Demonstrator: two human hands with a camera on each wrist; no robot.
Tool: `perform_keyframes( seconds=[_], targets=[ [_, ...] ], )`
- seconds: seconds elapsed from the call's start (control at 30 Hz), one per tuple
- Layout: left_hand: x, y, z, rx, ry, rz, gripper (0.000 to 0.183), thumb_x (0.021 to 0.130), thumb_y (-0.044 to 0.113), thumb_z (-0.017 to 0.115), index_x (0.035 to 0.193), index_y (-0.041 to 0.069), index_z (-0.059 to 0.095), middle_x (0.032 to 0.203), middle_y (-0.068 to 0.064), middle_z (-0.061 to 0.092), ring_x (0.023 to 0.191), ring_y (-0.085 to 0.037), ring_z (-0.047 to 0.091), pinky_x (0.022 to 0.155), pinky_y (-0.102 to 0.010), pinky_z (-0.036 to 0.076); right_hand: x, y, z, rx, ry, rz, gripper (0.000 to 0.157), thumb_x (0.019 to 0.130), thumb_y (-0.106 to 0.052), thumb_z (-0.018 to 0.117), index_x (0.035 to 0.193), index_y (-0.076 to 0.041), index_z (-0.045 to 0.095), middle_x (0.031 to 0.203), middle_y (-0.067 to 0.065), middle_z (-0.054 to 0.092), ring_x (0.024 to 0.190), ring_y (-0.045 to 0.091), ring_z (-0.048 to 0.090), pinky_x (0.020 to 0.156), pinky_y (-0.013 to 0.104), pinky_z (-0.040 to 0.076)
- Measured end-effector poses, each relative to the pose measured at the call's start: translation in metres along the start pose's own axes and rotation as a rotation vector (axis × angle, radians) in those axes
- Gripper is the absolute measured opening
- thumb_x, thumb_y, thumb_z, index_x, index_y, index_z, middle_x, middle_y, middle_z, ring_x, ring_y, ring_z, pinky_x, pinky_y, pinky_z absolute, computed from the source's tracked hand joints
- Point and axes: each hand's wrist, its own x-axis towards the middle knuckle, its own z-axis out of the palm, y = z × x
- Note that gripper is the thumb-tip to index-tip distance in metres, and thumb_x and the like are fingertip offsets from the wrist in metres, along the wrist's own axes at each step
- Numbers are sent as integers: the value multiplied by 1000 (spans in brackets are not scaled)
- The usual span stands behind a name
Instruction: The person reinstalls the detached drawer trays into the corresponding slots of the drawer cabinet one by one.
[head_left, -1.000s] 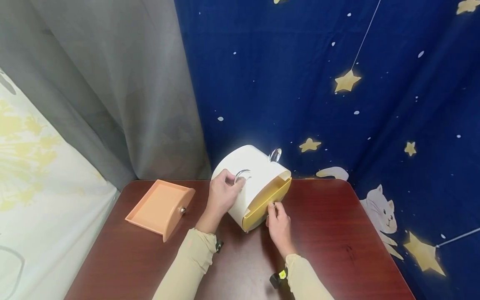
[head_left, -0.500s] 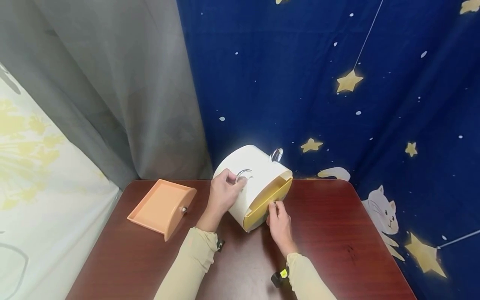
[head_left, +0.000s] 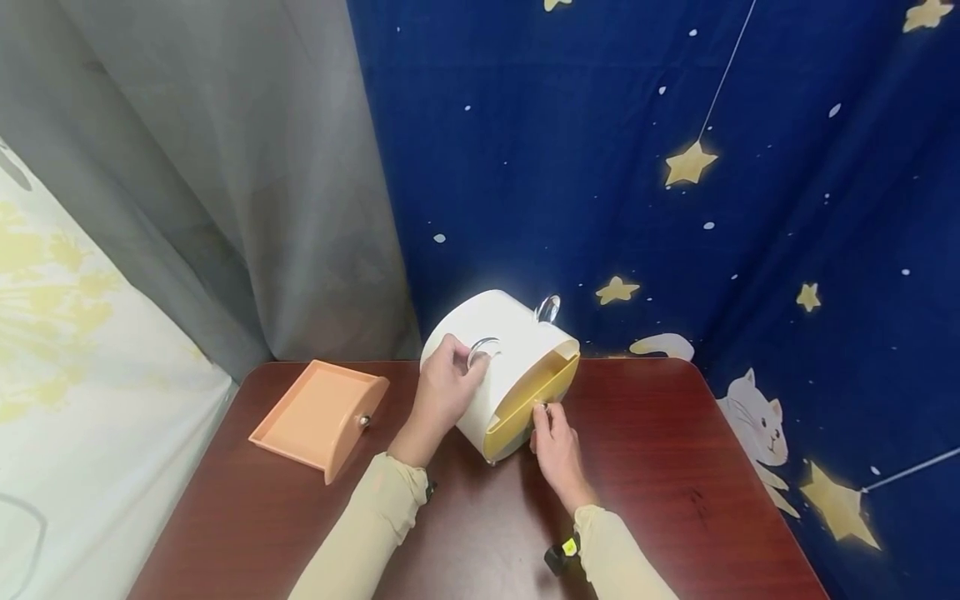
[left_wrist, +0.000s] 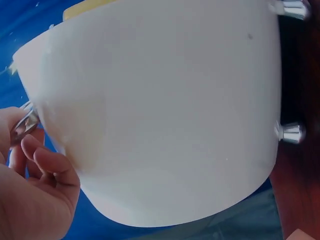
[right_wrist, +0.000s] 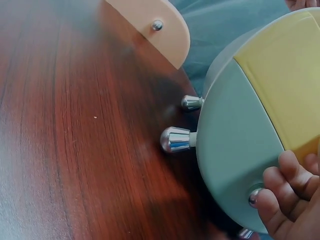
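Note:
A white storage box (head_left: 517, 333) with a rounded side and silver feet (right_wrist: 176, 139) is tilted on the table. My left hand (head_left: 447, 383) holds a silver ring-shaped handle (left_wrist: 26, 122) on its top. The yellow drawer (head_left: 516, 421) stands slightly out of the box's front. At that front, my right hand (head_left: 557, 450) pinches the yellow drawer's small knob, mostly hidden by the fingers. Beneath the yellow front, the right wrist view shows a green drawer (right_wrist: 237, 140) with a silver knob (right_wrist: 254, 198) close to the right fingertips. A second silver handle (head_left: 548, 309) rises from the top.
An orange drawer (head_left: 315, 417) with a silver knob (head_left: 364, 420) lies left of the box on the dark red wooden table (head_left: 645, 467). Grey (head_left: 315, 208) and starry blue curtains (head_left: 540, 167) hang right behind the table's back edge.
The view shifts slightly. Both hands keep their holds, and the yellow drawer appears to have come out of the box by a very small amount.

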Motion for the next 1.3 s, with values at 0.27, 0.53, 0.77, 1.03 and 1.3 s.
perform_keyframes(
  seconds=[0.27,0.53,0.77,1.03,1.3],
  targets=[
    [-9,-7,4,68,30,72,32,95,40,68,107,14,54,99,-6,62,86,-20,58,75,-36,50,1,-2,-5,-63,-47,19,45,105,-60,37,99,-19,54,66,-1,61,63,12,55,66,30,43],
    [-23,-24,-8,51,20,67,35,102,47,53,119,17,52,97,-4,61,81,-19,56,71,-35,46,5,-5,-20,-57,-64,8,40,105,-56,43,110,-19,58,70,0,62,65,12,66,68,27,55],
    [-32,-49,-18,95,19,49,34,106,46,46,119,16,53,93,-2,58,80,-17,54,71,-32,45,18,-5,-47,-61,16,3,43,105,-56,41,113,-17,58,75,5,63,68,13,64,70,27,53],
    [-42,-82,-24,158,54,-74,41,106,52,42,119,15,54,103,-4,63,91,-21,60,81,-39,47,36,-13,-80,-112,68,2,49,105,-59,38,120,-16,56,82,9,66,74,18,67,73,29,53],
    [-49,-110,-34,234,63,-207,46,106,52,43,124,11,51,102,-8,70,89,-25,65,75,-42,49,56,-29,-108,-213,98,-72,53,105,-59,36,122,-13,55,95,10,68,89,24,64,81,37,47]
  ],
)
